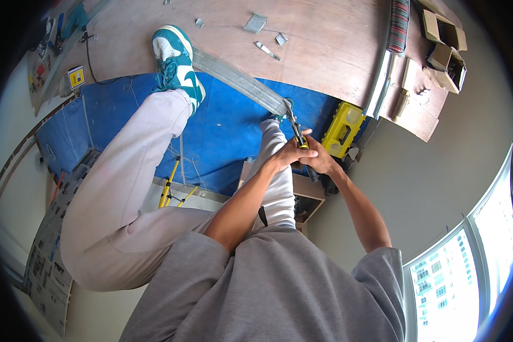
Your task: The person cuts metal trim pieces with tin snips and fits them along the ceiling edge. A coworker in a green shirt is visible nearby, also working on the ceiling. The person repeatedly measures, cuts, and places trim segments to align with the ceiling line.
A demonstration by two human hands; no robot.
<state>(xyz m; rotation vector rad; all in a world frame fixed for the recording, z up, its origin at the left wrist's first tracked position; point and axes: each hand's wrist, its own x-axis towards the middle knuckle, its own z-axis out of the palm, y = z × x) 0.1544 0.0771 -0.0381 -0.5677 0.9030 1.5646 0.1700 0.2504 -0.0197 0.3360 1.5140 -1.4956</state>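
Closed around the snips [294,124], left hand [291,154] and right hand [321,159] hold them at the metal strip's [239,78] end.

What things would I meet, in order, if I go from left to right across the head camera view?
Small yellow-and-white item → left teal-and-white shoe → long grey metal strip → metal snips → yellow plastic case → open cardboard boxes.
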